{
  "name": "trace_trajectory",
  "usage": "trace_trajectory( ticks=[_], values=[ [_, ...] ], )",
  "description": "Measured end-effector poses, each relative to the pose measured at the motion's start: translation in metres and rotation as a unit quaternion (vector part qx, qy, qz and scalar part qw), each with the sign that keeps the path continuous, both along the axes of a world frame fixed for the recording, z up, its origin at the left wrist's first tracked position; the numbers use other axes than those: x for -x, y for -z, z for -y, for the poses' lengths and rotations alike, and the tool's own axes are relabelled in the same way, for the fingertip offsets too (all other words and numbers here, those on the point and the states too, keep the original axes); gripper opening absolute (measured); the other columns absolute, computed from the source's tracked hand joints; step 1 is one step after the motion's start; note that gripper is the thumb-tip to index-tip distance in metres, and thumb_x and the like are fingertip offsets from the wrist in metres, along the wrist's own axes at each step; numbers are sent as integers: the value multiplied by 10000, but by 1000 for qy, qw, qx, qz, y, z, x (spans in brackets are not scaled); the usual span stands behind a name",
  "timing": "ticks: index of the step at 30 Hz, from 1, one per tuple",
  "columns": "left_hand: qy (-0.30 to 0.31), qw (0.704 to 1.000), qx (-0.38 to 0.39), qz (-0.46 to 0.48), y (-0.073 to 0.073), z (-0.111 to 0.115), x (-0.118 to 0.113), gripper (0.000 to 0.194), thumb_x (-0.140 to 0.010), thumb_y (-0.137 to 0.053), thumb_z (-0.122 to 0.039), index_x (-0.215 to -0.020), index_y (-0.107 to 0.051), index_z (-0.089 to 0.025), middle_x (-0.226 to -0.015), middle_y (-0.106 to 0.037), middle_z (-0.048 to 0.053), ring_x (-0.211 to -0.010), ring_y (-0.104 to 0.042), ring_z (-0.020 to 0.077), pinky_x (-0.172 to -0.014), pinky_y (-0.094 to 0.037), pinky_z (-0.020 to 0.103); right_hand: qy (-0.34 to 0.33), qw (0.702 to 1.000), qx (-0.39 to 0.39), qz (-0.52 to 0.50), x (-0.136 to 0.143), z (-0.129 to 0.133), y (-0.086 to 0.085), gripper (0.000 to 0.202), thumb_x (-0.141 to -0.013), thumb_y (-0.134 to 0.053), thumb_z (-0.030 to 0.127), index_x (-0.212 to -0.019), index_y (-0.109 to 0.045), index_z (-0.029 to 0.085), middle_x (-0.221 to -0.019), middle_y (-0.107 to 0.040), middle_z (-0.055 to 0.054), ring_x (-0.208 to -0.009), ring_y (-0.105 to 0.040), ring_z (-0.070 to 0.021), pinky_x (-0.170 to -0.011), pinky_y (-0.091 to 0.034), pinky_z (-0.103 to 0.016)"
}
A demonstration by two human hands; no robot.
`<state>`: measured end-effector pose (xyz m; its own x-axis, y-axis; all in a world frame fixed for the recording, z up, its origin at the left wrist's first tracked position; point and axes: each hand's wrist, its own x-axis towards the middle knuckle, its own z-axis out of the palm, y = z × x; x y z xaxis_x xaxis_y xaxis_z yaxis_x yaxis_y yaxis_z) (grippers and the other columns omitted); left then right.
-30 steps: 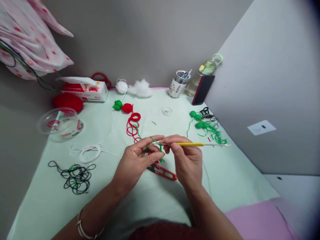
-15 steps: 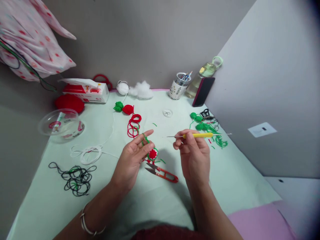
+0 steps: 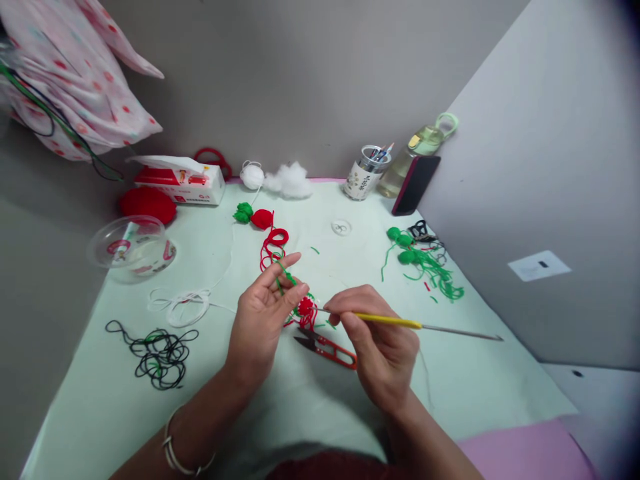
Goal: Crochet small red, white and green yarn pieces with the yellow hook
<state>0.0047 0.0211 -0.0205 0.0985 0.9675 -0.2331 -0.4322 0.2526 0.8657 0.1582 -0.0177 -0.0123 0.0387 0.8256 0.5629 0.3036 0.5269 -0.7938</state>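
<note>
My left hand [image 3: 263, 317] pinches a small round crochet piece [image 3: 305, 306], red in the middle with white and green around it. Green yarn [image 3: 285, 270] runs over the raised index finger of that hand. My right hand [image 3: 377, 340] is closed around a yellow-handled crochet hook [image 3: 387, 321], metal at both ends. The hook's near tip meets the right side of the crochet piece; whether it passes through a stitch is too small to tell. Red yarn ends hang below the piece. Just under them, orange thread snips [image 3: 330, 350] lie on the cloth.
Black cord [image 3: 160, 357] and white yarn [image 3: 187, 307] lie at left, near a clear plastic tub [image 3: 165, 257]. Red and green yarn balls [image 3: 263, 219] sit behind my left hand. Green yarn bits [image 3: 435, 267] lie at right. A phone [image 3: 416, 185] leans on a bottle [image 3: 397, 173] beside a pen cup [image 3: 363, 180].
My right hand has moved left and tilted the hook, bringing its tip from clear of the crochet piece to its edge. My left hand keeps its pinch. The view has shifted slightly.
</note>
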Motion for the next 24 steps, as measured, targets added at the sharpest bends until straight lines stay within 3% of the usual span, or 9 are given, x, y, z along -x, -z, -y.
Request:
trace_trajectory(
  ticks=[6,12,18,24],
  values=[
    [8,1000,9,12,-1,2,-3,469,-803,-876,-193,-1254,-769,-257,-870,-667,-31,-796,-588,95,-771,-481,192,20,992,-80,99,3,3,-1,282,-981,-601,67,-1138,-757,241,-937,-758,-68,-811,-723,-187,-675,-608,-315],
    [28,997,29,67,-10,3,-3,422,-794,-895,-236,-1199,-779,-232,-883,-750,-1,-837,-678,141,-840,-539,259,70,996,-48,41,6,1,5,363,-950,-654,26,-1149,-799,293,-905,-687,-38,-738,-673,-151,-575,-553,-268],
    [27,992,60,106,-20,3,0,415,-755,-922,-219,-1152,-799,-208,-852,-779,1,-794,-684,114,-793,-544,212,31,1000,0,7,7,-2,11,326,-972,-640,52,-1154,-786,279,-941,-726,-42,-856,-694,-175,-698,-590,-308],
    [24,989,79,123,-22,4,0,432,-757,-922,-229,-1167,-795,-181,-829,-764,4,-732,-681,109,-727,-556,210,81,996,-39,-10,9,-1,13,328,-977,-637,60,-1151,-797,286,-968,-765,-58,-878,-722,-199,-704,-607,-341]
  ],
)
